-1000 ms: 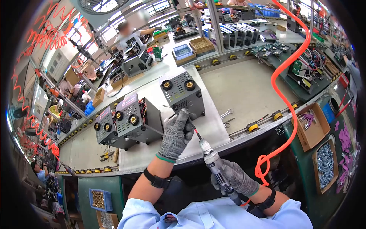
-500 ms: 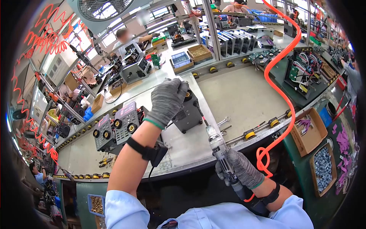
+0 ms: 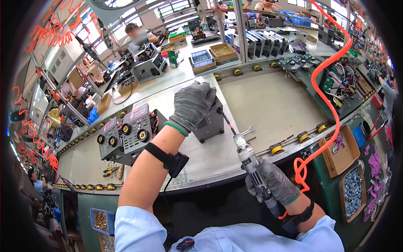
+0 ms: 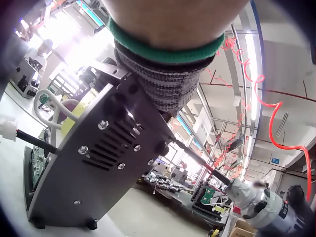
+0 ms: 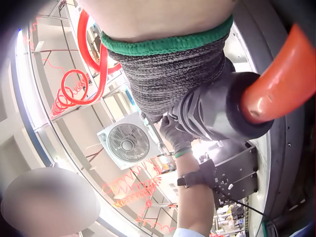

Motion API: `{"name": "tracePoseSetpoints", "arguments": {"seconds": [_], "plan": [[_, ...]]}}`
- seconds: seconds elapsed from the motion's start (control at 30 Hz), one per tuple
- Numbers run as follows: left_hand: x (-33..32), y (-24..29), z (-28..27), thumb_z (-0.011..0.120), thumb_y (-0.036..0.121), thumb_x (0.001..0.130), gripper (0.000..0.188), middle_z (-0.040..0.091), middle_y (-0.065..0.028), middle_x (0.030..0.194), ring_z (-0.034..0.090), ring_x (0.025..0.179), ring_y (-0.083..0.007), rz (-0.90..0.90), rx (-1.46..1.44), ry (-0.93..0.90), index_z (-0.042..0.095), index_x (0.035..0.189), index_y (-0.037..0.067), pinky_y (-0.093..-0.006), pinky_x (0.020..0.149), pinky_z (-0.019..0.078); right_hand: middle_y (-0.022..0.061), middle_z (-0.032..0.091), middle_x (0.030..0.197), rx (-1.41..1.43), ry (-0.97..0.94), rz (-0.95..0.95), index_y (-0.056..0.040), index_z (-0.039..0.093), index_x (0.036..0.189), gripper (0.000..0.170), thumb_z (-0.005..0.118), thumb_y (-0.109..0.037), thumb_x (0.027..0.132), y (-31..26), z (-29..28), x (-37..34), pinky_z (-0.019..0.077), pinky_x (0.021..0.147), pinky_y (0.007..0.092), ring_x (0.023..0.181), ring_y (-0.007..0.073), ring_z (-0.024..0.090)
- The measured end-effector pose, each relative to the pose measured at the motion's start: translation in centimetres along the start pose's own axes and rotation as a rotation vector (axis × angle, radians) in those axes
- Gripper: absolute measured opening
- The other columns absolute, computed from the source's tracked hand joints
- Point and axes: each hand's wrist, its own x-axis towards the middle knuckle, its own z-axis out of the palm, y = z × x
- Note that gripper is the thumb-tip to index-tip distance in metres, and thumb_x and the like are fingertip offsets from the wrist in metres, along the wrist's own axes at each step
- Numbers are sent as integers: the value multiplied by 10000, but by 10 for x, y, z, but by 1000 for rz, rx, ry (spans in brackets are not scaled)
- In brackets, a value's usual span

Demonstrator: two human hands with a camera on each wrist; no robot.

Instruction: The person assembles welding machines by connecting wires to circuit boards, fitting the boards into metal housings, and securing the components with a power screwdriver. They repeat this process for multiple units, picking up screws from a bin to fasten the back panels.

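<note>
My gloved left hand point(image 3: 193, 105) grips the top of a grey welding machine point(image 3: 210, 128), covering much of its front panel. Slots, screws and small black feet show on the machine's dark metal casing point(image 4: 113, 163) in the left wrist view. My right hand point(image 3: 279, 180), also gloved, is wrapped round an air screwdriver point(image 3: 254, 168). Its long bit point(image 3: 227, 119) reaches the right side of the casing, the tip right at a black foot near the edge. A red hose point(image 5: 284, 74) runs from the tool's rear end.
Two more welding machines point(image 3: 136, 130) stand to the left, with pliers point(image 3: 110, 171) in front. A wrench point(image 3: 247, 131) lies right of the bit. Boxes of screws point(image 3: 354, 193) sit at the right, and the red hose point(image 3: 321, 88) hangs across that side.
My left hand has moved from the bit's tip up onto the welding machine. The screwdriver has shifted up and right, its tip now at the machine's right side. Since half a second ago, little differs.
</note>
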Motion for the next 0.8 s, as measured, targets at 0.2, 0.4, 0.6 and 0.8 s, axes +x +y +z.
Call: {"name": "tracePoseSetpoints", "arguments": {"seconds": [0.2, 0.4, 0.6, 0.8], "plan": [[2, 0, -3, 598, 350, 956, 287, 660, -154, 785, 669, 752, -363, 53, -6, -46, 682, 865, 91, -484, 686, 524, 77, 641, 788, 198, -19, 33, -33, 573, 1256, 760, 491, -719, 940, -7, 5, 0, 519, 413, 235, 592, 159, 629], [1, 0, -3, 594, 349, 960, 294, 667, -148, 789, 671, 759, -356, 31, 3, -77, 682, 867, 84, -476, 697, 532, 91, 654, 791, 396, -48, 72, -11, 566, 1255, 715, 480, -664, 977, -10, 15, -2, 505, 374, 270, 586, 195, 629], [1, 0, -3, 590, 348, 964, 300, 672, -151, 801, 675, 770, -354, 20, -9, -66, 685, 865, 82, -478, 705, 537, 90, 654, 790, 394, -34, 65, -8, 552, 1255, 706, 471, -656, 985, -12, 29, 3, 513, 389, 257, 602, 192, 638], [5, -5, 1, 588, 349, 957, 311, 679, -153, 824, 677, 789, -349, 23, -6, -80, 690, 853, 74, -474, 726, 534, 70, 643, 785, 204, 10, -11, -46, 551, 1240, 701, 535, -682, 944, 3, 29, 2, 535, 437, 249, 622, 149, 642]]}}
